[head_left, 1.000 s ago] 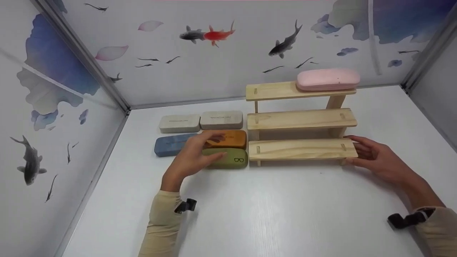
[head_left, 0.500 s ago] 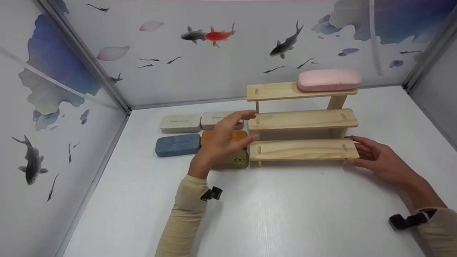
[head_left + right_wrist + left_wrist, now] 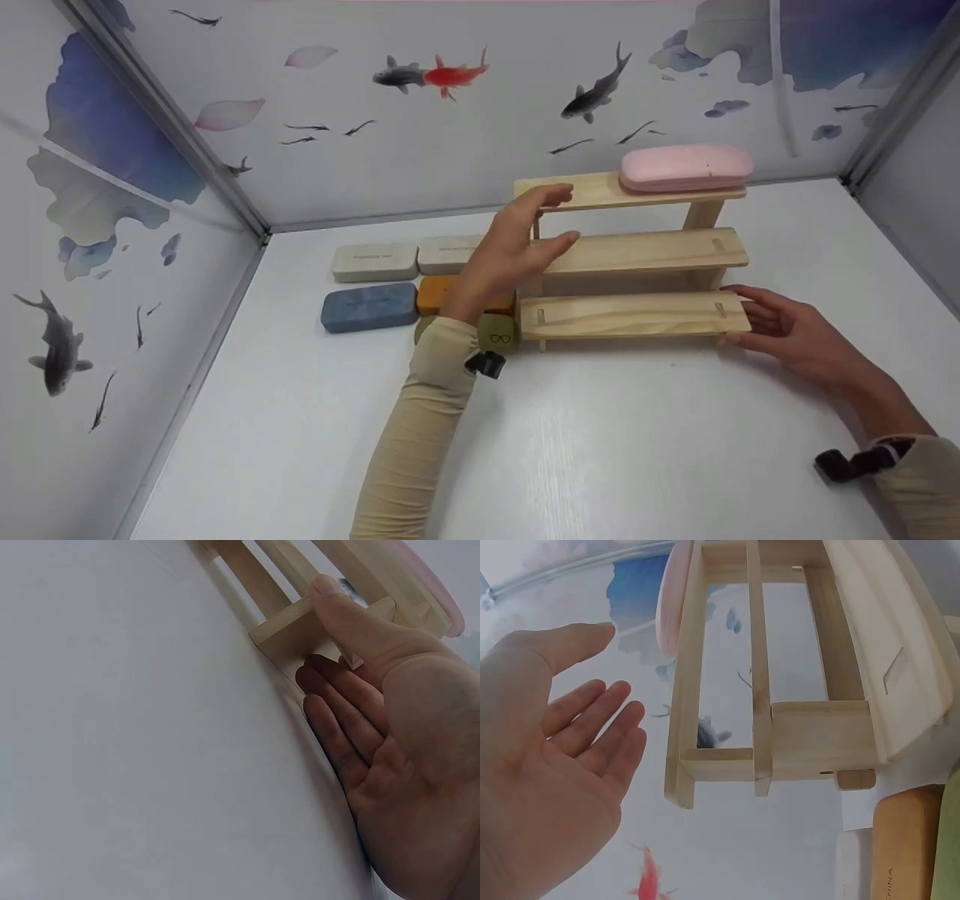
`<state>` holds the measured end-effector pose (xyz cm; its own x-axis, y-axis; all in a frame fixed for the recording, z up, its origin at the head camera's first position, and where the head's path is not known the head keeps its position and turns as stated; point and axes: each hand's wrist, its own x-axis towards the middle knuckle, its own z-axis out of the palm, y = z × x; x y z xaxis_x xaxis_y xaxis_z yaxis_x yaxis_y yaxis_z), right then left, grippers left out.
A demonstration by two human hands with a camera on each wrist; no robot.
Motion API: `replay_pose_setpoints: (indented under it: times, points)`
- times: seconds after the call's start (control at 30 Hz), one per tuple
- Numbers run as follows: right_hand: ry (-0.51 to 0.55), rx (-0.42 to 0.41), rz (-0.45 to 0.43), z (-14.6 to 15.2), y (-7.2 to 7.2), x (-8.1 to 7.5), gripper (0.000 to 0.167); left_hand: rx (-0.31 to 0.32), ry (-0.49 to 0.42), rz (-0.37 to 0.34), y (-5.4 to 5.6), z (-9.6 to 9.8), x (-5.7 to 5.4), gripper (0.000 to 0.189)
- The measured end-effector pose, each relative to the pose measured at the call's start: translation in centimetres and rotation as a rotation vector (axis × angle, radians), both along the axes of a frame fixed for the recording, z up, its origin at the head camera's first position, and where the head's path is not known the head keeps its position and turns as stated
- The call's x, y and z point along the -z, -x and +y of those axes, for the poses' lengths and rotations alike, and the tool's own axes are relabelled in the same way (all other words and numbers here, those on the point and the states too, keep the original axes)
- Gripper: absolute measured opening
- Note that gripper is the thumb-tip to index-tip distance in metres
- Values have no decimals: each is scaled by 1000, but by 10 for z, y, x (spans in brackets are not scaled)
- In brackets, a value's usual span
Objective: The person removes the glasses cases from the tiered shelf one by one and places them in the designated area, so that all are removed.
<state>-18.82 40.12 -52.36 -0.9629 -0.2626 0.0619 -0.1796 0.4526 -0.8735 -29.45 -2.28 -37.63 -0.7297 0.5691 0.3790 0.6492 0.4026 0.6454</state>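
A three-tier wooden display rack [image 3: 630, 315] stands on the white table. My left hand [image 3: 506, 255] is raised in front of the rack's left end, thumb and fingers spread with nothing between them; its palm [image 3: 547, 765] shows bare in the left wrist view. At the right end of the lowest tier, my right hand [image 3: 814, 345] holds the rack, thumb at the front corner and fingers reaching behind. A pink glasses case [image 3: 686, 166] lies on the right of the top tier. The other two tiers carry nothing.
Left of the rack lie two pale grey cases [image 3: 375, 262], a blue case [image 3: 369, 307], an orange case [image 3: 435, 292] and a green glasses case [image 3: 499, 334]. My left forearm partly covers the orange and green ones. Printed panels [image 3: 420, 150] enclose the table.
My left hand has risen from over the orange and green cases, moving right and away from me toward the rack's upper left end. My right hand has stayed on the rack.
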Motion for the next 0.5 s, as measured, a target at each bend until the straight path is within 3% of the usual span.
replay_pose_setpoints:
  times: [0.23,0.5]
  points:
    - [1,-19,4,-1,-1,2,75,-37,-80,-53,21,14,5,57]
    - [16,-19,5,2,0,1,74,-67,-112,-69,36,39,7,54]
